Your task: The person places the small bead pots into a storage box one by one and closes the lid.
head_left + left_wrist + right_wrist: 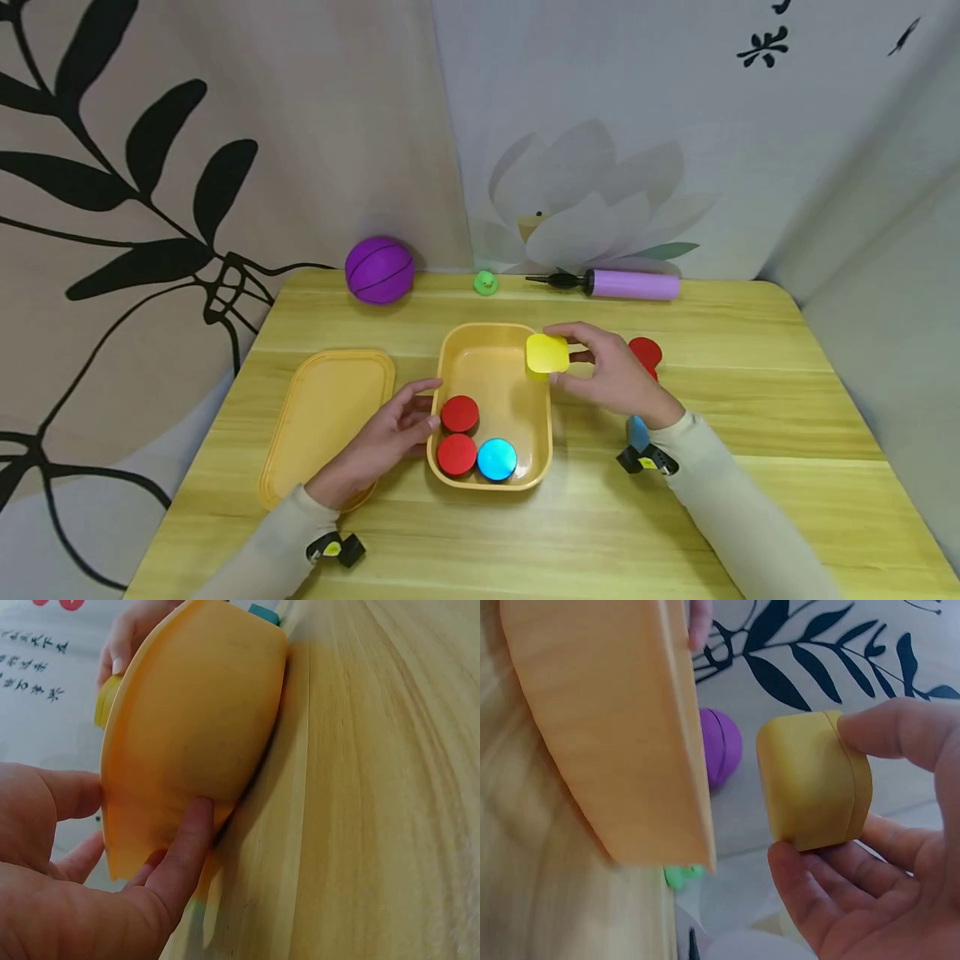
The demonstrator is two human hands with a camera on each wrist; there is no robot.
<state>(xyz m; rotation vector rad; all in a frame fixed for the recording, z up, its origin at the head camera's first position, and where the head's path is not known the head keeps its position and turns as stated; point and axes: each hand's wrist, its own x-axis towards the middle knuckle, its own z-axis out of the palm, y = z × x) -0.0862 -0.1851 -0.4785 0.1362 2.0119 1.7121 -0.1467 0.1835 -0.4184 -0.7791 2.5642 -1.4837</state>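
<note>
My right hand (611, 371) pinches a small yellow box (547, 353) with rounded corners by its edge, above the container's far right rim. A seam runs near one end of the yellow box (810, 780) in the right wrist view. The orange-yellow plastic container (517, 400) stands on the table with its top uncovered. Inside, at the near end, are two red round pieces (458, 455) and a blue round piece (497, 460). My left hand (390, 437) holds the container's left side, thumb at the rim and fingers against the outer wall (187, 727).
Left of the container lies a matching flat lid (330, 408). Along the back are a purple ball (379, 270), a green toy duck (486, 283) and a purple hand pump (633, 285). Red pieces (646, 352) and a blue piece (638, 433) lie right, partly hidden by my right arm.
</note>
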